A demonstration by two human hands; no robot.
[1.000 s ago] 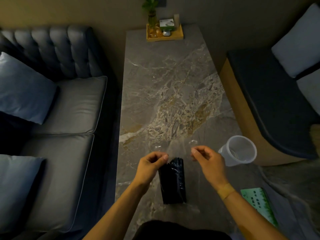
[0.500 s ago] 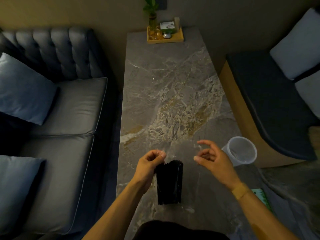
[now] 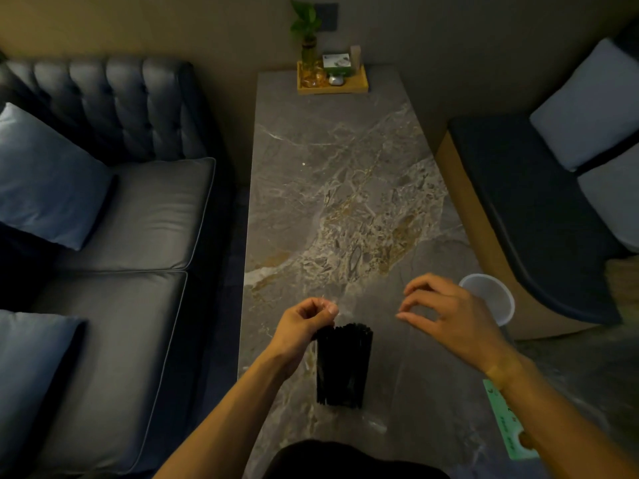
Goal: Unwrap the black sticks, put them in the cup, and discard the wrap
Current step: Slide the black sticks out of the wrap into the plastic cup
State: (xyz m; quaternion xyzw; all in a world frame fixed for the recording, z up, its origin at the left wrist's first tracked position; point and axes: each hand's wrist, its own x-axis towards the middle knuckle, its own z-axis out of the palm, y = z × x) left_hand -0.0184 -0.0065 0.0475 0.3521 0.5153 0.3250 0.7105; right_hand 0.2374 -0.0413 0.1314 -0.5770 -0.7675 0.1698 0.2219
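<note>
A bundle of black sticks (image 3: 344,366) lies on the marble table (image 3: 339,188) near its front edge, still inside a clear plastic wrap that is hard to make out. My left hand (image 3: 304,326) pinches the wrap at the bundle's top left corner, thumb against fingers. My right hand (image 3: 449,316) hovers to the right of the bundle with its fingers spread and nothing in it. A clear plastic cup (image 3: 491,302) stands at the table's right edge, partly hidden behind my right hand.
A wooden tray (image 3: 332,86) with a small plant and boxes sits at the table's far end. A green card (image 3: 508,423) lies at the near right under my forearm. A dark sofa (image 3: 114,236) flanks the left, a bench (image 3: 532,216) the right.
My right hand has let go of the wrap's top and moved away to the right with its fingers spread. The left hand keeps its pinch, and the sticks' top ends now show bare.
</note>
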